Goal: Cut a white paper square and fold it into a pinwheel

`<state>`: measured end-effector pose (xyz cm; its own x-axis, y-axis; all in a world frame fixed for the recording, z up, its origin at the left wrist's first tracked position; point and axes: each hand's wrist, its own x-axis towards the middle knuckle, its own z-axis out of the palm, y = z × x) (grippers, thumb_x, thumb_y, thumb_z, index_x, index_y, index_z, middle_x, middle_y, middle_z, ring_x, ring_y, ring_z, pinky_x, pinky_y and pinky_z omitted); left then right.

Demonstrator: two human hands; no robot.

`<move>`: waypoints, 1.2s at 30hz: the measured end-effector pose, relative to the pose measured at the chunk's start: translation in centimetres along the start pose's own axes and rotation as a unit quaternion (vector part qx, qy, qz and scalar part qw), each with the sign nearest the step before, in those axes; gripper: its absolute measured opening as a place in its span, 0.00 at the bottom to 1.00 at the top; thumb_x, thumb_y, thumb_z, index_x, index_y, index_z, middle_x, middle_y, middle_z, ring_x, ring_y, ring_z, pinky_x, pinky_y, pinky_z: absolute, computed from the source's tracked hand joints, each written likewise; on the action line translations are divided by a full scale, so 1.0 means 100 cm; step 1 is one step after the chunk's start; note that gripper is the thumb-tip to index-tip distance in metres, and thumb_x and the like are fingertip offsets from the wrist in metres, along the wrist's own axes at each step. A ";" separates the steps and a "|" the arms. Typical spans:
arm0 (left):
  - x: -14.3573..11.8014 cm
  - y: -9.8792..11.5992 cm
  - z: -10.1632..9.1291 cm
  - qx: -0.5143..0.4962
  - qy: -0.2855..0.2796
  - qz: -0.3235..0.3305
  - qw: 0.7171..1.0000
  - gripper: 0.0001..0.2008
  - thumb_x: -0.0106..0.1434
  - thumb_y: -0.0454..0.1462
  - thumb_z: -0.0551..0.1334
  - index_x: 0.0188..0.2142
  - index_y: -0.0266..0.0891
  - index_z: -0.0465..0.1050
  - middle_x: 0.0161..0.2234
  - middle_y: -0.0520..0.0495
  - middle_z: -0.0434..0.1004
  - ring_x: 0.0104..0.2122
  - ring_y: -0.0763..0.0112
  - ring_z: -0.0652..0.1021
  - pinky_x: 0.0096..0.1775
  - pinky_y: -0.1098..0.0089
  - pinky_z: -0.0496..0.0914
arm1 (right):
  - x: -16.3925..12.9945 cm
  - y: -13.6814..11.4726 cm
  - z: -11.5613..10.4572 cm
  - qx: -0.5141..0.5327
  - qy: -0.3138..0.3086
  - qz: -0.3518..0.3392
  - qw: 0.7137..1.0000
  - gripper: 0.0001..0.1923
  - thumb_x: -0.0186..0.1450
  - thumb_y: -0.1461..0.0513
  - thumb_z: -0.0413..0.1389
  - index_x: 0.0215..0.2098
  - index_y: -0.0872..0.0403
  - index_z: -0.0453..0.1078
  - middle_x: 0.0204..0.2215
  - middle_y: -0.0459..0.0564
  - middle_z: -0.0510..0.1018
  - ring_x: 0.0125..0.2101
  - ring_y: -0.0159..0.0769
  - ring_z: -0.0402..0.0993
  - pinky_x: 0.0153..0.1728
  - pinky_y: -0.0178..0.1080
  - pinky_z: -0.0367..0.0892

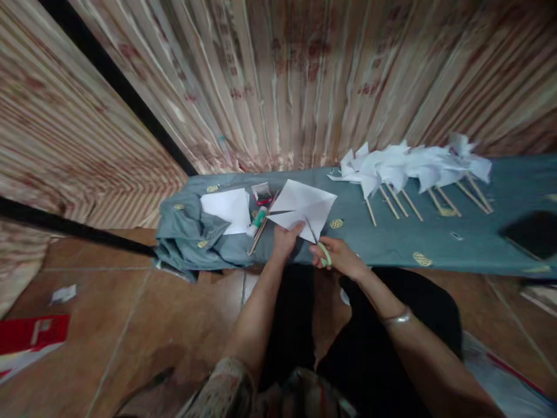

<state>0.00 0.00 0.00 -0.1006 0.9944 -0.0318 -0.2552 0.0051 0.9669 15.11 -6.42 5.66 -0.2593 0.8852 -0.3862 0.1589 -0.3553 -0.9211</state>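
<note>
A white square of paper (307,200) is pinched in my left hand (287,239), thumb on top near its lower edge. One slit runs into the sheet from its left corner. My right hand (337,255) grips scissors (324,254) by their pale green handle, and the blades reach into the paper's lower corner. Just left of the sheet lie a green and white glue stick (257,222), thin wooden sticks (263,226) and a small red box (262,195) with dark little pieces inside. Farther left rests a stack of white paper (232,209), partly covered by cloth.
Several white paper pinwheels (409,165) on wooden sticks lie along the right of the blue-grey cloth (348,232) on the narrow table. A dark flat object (533,233) sits at the right end. Curtains (282,87) hang behind; a red packet (35,334) lies on the floor.
</note>
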 end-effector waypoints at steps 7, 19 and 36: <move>-0.002 0.002 0.001 0.003 -0.002 -0.014 1.000 0.22 0.45 0.42 0.73 0.39 0.34 0.79 0.40 0.40 0.83 0.39 0.59 0.80 0.46 0.62 0.72 | 0.007 0.006 -0.002 0.001 0.000 -0.008 1.000 0.27 0.49 0.41 0.66 0.29 0.53 0.66 0.20 0.46 0.78 0.18 0.29 0.72 0.16 0.29 0.60; -0.004 0.006 0.003 0.005 0.020 -0.037 0.999 0.19 0.44 0.38 0.73 0.37 0.32 0.79 0.37 0.40 0.83 0.36 0.62 0.80 0.42 0.65 0.73 | 0.009 0.010 -0.003 -0.005 0.009 -0.017 1.000 0.27 0.50 0.42 0.66 0.32 0.54 0.69 0.19 0.46 0.78 0.18 0.29 0.72 0.15 0.28 0.61; -0.007 0.010 0.004 0.013 0.006 -0.040 0.999 0.15 0.45 0.37 0.71 0.34 0.34 0.78 0.34 0.42 0.83 0.33 0.64 0.79 0.39 0.67 0.72 | 0.011 0.006 -0.001 0.006 0.009 -0.019 1.000 0.25 0.50 0.43 0.66 0.30 0.53 0.68 0.19 0.45 0.77 0.18 0.30 0.72 0.16 0.29 0.61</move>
<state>0.23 -0.60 1.12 -0.0922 0.9895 -0.1113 -0.2372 0.0868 0.9676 15.05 -5.68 4.66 -0.2474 0.9035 -0.3501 0.1387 -0.3246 -0.9356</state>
